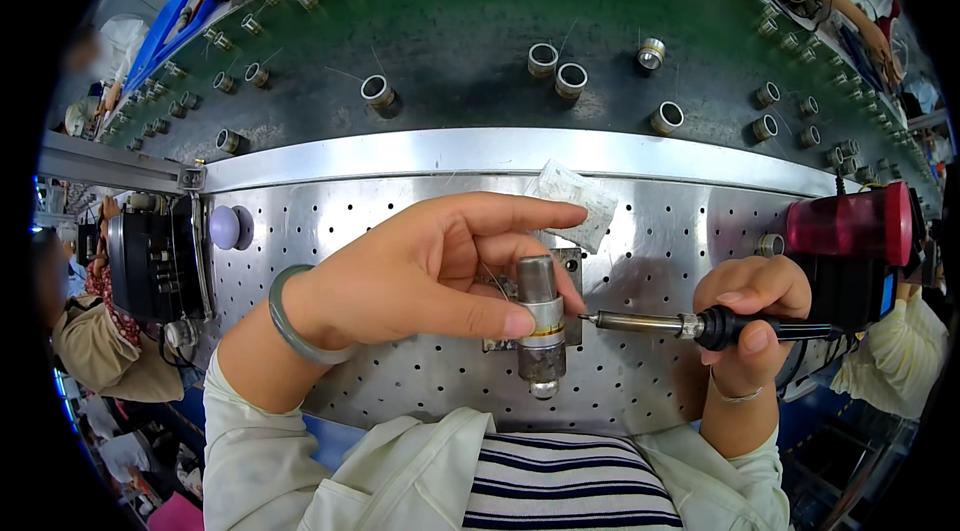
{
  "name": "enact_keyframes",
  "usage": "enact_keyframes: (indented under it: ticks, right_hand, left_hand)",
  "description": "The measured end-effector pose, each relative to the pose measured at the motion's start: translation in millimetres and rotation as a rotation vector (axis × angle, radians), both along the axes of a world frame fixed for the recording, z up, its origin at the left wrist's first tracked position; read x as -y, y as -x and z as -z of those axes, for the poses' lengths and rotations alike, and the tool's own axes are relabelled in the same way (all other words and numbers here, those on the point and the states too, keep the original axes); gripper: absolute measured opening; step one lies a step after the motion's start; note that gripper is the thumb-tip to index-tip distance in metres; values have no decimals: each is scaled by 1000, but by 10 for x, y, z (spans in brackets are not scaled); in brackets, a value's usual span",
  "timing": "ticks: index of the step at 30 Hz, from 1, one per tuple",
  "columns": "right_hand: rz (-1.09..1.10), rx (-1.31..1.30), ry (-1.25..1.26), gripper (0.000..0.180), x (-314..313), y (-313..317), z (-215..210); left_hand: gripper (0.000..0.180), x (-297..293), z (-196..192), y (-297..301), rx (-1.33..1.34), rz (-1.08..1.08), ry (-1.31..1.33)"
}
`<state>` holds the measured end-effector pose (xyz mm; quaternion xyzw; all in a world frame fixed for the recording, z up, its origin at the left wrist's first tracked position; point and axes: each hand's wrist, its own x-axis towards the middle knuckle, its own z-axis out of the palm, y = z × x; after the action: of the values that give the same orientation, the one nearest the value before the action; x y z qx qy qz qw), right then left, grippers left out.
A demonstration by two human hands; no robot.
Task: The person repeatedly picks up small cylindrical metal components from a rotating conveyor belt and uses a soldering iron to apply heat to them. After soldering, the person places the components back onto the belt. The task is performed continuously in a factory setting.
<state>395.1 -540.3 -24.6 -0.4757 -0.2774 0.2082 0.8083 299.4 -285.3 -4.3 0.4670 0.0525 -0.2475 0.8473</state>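
Between thumb and fingers, my left hand grips a metal cylinder with a yellowish band round its middle and a rounded shiny lower end. It stands roughly upright above the perforated metal worktop. My right hand holds a soldering iron by its black handle. The iron's tip points left and lies close to the cylinder's band and my left fingertips; whether it touches cannot be made out. Behind the cylinder is a dark metal block, partly hidden by my left hand.
Beyond a metal rail runs a green conveyor belt carrying several metal rings with thin wires. A crumpled white sheet lies behind my left hand. A purple knob sits left; a red container stands right. Other people work nearby.
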Motion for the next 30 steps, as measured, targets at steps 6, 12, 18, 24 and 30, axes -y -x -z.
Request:
enact_keyframes:
  ticks: [6, 12, 18, 24, 30]
  right_hand:
    - [-47, 5, 22, 22, 37, -4, 16]
    - [-103, 41, -28, 22, 6, -30, 33]
    - [-123, 66, -48, 23, 6, -43, 64]
    - [-134, 90, -37, 25, 27, -60, 68]
    - [-163, 99, -32, 27, 59, -88, 68]
  left_hand:
    - [63, 69, 21, -4, -2, -198, -60]
    - [21, 63, 123, 47, 224, -256, -139]
    - [19, 85, 135, 30, 240, -228, -135]
    - [18, 116, 156, 35, 285, -232, -122]
    - [16, 120, 165, 27, 308, -217, -130]
